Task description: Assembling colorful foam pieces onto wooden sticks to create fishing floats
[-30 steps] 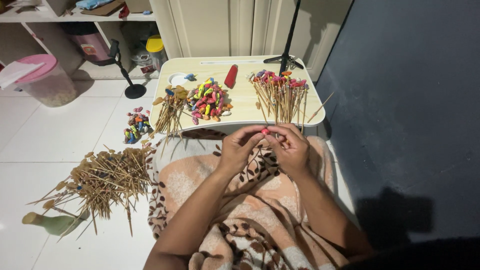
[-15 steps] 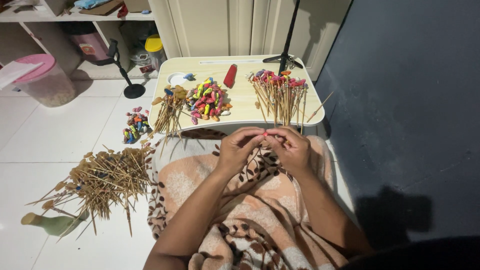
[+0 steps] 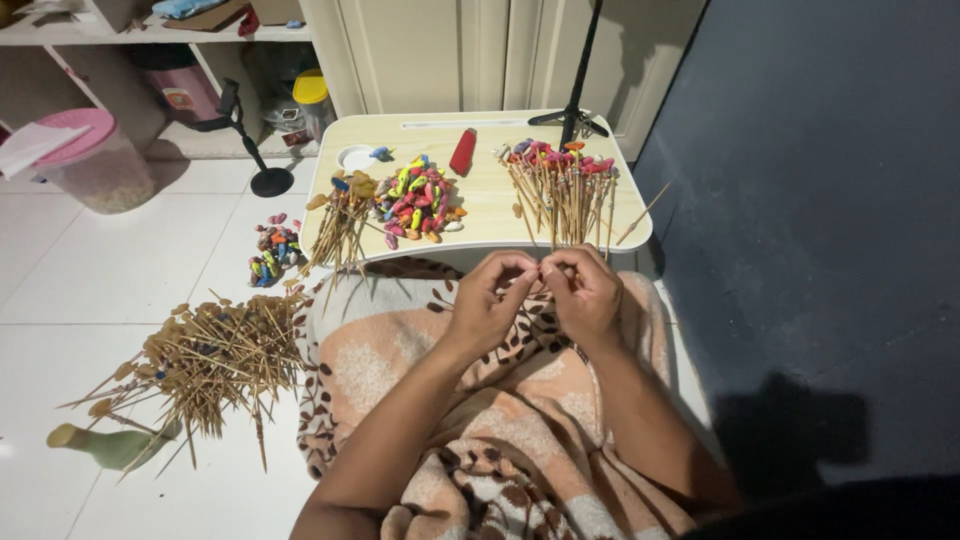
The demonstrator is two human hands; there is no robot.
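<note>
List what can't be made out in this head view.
- What the left hand and right hand pinch: hidden by the fingertips, too small.
- Pieces in the colourful pile on the lap table: too small to identify.
- Black stand: top cut off by the upper edge.
- Shelf items: cropped at the top edge.

- a pink-lidded tub point(image 3: 88, 160) on the white floor at far left;
- a green bottle point(image 3: 108, 447) lying on its side by the loose sticks point(image 3: 205, 352);
- a black round-footed stand point(image 3: 262, 172) near the shelf point(image 3: 150, 32);
- a tripod foot point(image 3: 570, 118) on the table point(image 3: 480, 232);
- a red tube point(image 3: 463, 151) beside a small white dish point(image 3: 356, 158).
</note>
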